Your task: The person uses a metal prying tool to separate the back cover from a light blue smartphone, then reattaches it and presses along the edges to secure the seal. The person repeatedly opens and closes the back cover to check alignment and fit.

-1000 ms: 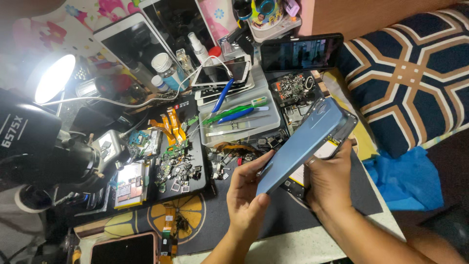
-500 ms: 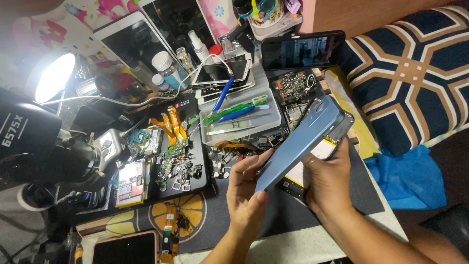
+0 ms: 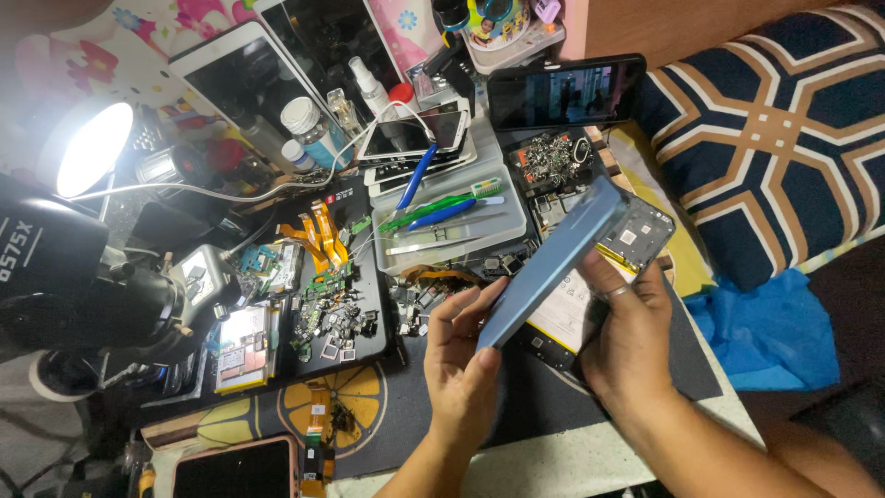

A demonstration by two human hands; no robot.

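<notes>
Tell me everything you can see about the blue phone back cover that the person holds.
The blue back cover is a thin, flat panel with a smooth, slightly glossy look, probably plastic. It is tilted, its upper end toward the cushion, and lifted partly off the opened phone body beneath it, whose boards and pale battery show. The left hand pinches its lower end; the right hand supports the phone body from below.

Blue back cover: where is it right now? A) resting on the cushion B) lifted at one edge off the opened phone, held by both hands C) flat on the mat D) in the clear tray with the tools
B: the left hand and right hand hold the blue back cover tilted up off the opened phone, whose inside shows beneath it.
</notes>
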